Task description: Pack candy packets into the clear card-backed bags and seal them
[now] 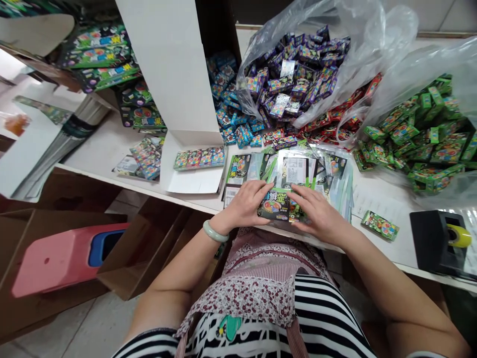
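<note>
My left hand (246, 203) grips the left end of a black and green printed packet (275, 204) at the front edge of the table. Its fingertips meet the packet's upper edge, with the thumb near the lower edge. Around the right end of the same packet closes my right hand (316, 213), fingers bent over the top. Beneath and behind both hands lies a loose pile of flat printed cards and clear plastic sleeves (345, 184). A small green printed packet (380, 225) rests on the table to the right.
A white open carton (192, 186) holds a row of small boxes (199, 158). Blue boxes (244, 134) lie behind it. Plastic bags contain purple boxes (298, 74) and green boxes (417, 134), with red boxes (328, 122) between. A tape dispenser (432, 243) stands right; a pink stool (59, 256) is lower left.
</note>
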`<state>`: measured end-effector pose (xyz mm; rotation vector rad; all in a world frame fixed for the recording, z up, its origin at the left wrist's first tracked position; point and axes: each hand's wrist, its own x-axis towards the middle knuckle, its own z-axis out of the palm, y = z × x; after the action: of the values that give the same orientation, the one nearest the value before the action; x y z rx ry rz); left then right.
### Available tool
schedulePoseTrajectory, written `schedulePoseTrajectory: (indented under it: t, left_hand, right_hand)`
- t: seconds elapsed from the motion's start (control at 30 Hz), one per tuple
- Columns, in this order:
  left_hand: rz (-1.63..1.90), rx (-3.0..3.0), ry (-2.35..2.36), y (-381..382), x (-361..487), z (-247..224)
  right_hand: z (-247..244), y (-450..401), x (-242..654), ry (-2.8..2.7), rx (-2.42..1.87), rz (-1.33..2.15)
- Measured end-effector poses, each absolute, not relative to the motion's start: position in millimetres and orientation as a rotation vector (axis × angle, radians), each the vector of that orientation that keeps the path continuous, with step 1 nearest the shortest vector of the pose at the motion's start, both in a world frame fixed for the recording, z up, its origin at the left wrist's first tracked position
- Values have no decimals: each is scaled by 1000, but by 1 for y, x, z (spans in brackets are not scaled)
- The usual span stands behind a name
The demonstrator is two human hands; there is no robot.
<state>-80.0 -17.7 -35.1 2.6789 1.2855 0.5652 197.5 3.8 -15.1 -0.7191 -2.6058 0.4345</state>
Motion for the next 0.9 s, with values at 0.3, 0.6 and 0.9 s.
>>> schedulePoseTrajectory:
  t: [0.3, 0.6, 0.9]
  left_hand:
    - [651, 2595, 1383, -16, -69, -34]
    - [703, 2556, 1529, -12, -81, -24]
    - [707, 2544, 1536, -12, -85, -26]
  right_hand:
    - [-19, -9, 177, -2294, -967, 506]
    - [-37, 193, 198, -1548, -1494, 714]
    - [-53, 276, 186, -1304, -1707, 633]
